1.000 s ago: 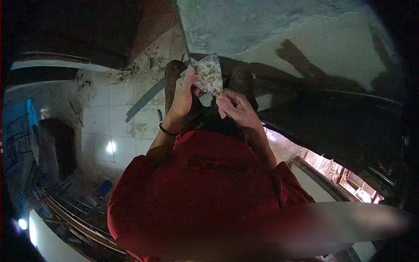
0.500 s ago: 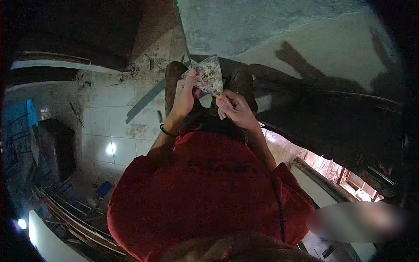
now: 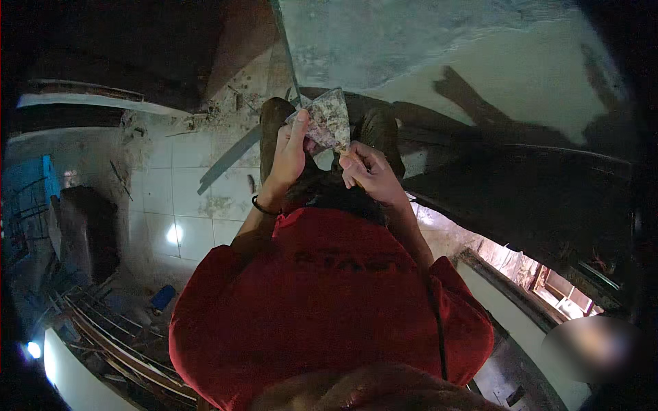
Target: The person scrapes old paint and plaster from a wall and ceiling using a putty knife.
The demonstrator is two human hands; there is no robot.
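Note:
A triangular scraper (image 3: 327,116), its blade mottled with pale crust, is held up over my bent knees, wide end away from me. My left hand (image 3: 291,154) grips the blade's left side, thumb raised along it. My right hand (image 3: 370,175) is closed on the short orange-brown handle at the narrow end, just right of my left hand. My red shirt fills the lower middle, and dark trousers show beneath the scraper.
Pale floor tiles (image 3: 154,185) with dirt and debris lie to the left, near a dark bulky object (image 3: 89,233), long rails (image 3: 120,342) and a small blue object (image 3: 162,299). A patchy pale wall (image 3: 439,41) stands ahead, a long dark surface (image 3: 521,195) at right.
The scraper and both my hands have shifted very slightly downward in the picture. Both hands have kept their hold throughout.

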